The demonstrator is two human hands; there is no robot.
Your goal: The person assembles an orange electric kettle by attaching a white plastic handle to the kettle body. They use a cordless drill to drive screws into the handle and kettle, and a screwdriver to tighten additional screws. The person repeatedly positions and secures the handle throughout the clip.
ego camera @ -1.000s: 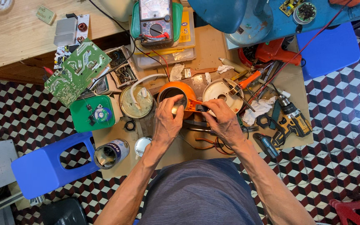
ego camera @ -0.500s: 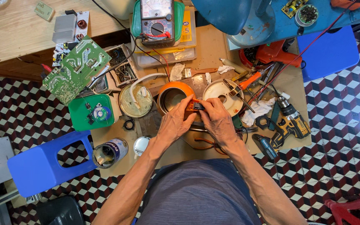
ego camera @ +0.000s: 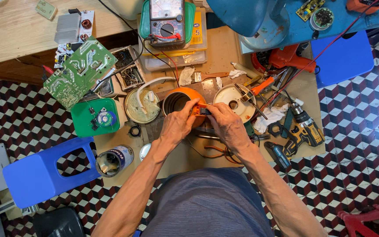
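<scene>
Head view, looking straight down on a low work board [ego camera: 207,52] crowded with parts. Both hands meet at the middle of the board over an orange round pot-like housing [ego camera: 181,102], open side up, dark inside. Left hand [ego camera: 177,124] wraps the near rim, thumb and fingers closed on the wall. Right hand [ego camera: 228,125] comes in from the right, fingertips pinched together on a small dark part [ego camera: 205,111] at the housing's orange side tab; whether that part is loose or fixed, cannot tell. Tight on both flanks: a pale round lid with a white cable [ego camera: 142,105] lies just beside the housing on the left, a white disc plate [ego camera: 234,101] just beside it on the right, almost touching the right fingers. Behind the housing, a multimeter [ego camera: 166,22] sits on clear plastic boxes [ego camera: 176,57], its red lead running down toward the hands. Near edge of the board is the loosest room, only orange wire loops [ego camera: 216,151] under the right wrist. Left edge: green circuit board [ego camera: 80,70], green square lid [ego camera: 95,117], open tin can [ego camera: 114,160] lying at the board's corner, blue plastic stool [ego camera: 40,173] on the checkered floor [ego camera: 360,145]. Right edge: yellow cordless drill [ego camera: 305,129], white rag [ego camera: 272,117], orange-handled screwdriver [ego camera: 262,85].
</scene>
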